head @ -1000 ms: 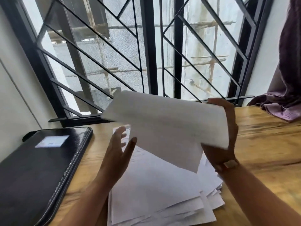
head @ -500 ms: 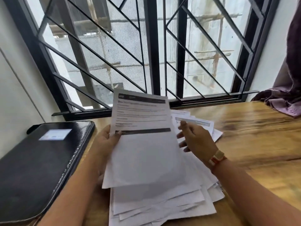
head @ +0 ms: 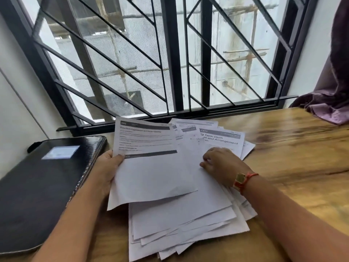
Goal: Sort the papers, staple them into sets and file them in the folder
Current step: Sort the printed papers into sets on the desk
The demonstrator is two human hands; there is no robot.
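White printed sheet (head: 149,167), pinched by the left hand (head: 108,167), held above the loose paper pile (head: 188,224) on a wooden table (head: 292,157); right hand (head: 221,165) rests bent-fingered on the pile, grip unclear. Black folder (head: 47,186) left; barred window (head: 170,63) behind; purple cloth (head: 330,103) right.

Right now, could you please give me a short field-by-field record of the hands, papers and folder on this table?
left hand: grips printed white sheet by its left edge, thumb on top
right hand: rests on loose pile of white papers; grip unclear
folder: black zipped folder, closed, left of pile
surface: brown wooden table
far right: purple cloth
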